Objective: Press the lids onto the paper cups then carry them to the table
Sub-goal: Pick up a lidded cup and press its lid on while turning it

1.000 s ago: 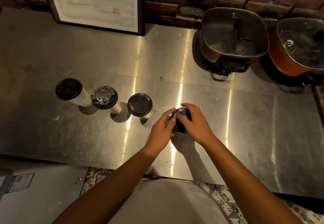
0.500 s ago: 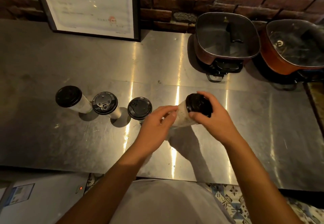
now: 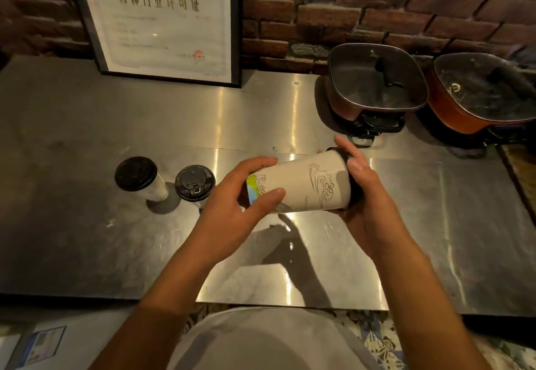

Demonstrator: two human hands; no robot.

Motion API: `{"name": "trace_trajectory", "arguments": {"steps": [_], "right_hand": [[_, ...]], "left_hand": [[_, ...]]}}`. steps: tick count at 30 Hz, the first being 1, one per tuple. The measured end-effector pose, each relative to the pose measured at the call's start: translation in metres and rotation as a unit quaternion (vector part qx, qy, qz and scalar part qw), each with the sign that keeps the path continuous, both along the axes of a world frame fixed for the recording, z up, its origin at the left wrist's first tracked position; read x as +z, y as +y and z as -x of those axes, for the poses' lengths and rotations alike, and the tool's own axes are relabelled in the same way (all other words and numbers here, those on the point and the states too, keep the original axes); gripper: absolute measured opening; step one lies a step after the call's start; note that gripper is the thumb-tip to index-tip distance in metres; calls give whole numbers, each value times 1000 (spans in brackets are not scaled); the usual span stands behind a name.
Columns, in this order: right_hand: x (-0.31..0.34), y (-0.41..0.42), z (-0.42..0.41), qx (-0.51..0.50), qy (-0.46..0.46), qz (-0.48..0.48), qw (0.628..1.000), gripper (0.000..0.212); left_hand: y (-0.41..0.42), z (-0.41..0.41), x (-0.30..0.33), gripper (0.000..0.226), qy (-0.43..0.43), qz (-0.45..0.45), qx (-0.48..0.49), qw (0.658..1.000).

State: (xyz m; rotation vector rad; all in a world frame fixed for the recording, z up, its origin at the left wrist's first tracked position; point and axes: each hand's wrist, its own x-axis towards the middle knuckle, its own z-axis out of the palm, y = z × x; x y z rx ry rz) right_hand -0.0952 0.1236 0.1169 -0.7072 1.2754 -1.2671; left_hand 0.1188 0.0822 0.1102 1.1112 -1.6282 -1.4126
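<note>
A white paper cup (image 3: pixel 304 185) with a line drawing and a coloured base lies nearly on its side in the air above the steel counter (image 3: pixel 87 239). My left hand (image 3: pixel 232 210) grips its base end. My right hand (image 3: pixel 365 192) wraps around its black lid (image 3: pixel 339 153) at the far right end. Two more lidded cups stand upright on the counter to the left: one cup (image 3: pixel 139 178) farthest left and a second cup (image 3: pixel 195 183) beside it. A third cup seen earlier is hidden behind my left hand.
Two square electric pots with glass lids, one pot (image 3: pixel 374 85) and another pot (image 3: pixel 481 97), sit at the back right by the brick wall. A framed certificate (image 3: pixel 162 18) leans on the wall at the back left. The counter's front edge runs just before my body.
The cup has been lifted off the counter and tipped over onto its side, lid end to the right. My left hand moved from the lid to the cup's base.
</note>
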Motion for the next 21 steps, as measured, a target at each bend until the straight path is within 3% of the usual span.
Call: {"name": "trace_trajectory", "arguments": {"steps": [3,6,9,11,13,18,21], "right_hand": [[7,0,-16,-7,58,-20,998,44],[15,1,-32,-43,47,-46,997,29],[21,2,-43,-48,20,-83,995,41],[25,2,-49,-37,-1,-101,994,50],[28,0,-54,-35,-6,-105,994,52],[29,1,-63,-70,-7,-74,995,40],[23,5,-67,-107,58,-20,992,34]], "left_hand": [[-2,-12,2,44,-8,38,-21,999],[-7,-22,6,58,-10,81,-65,995],[-14,-31,5,70,-50,246,-101,963],[-19,-36,1,62,-64,358,-96,927],[-21,-39,-3,50,-49,403,-70,911],[-15,-32,-11,42,-5,342,6,940],[-3,-23,-4,25,43,166,74,982]]}}
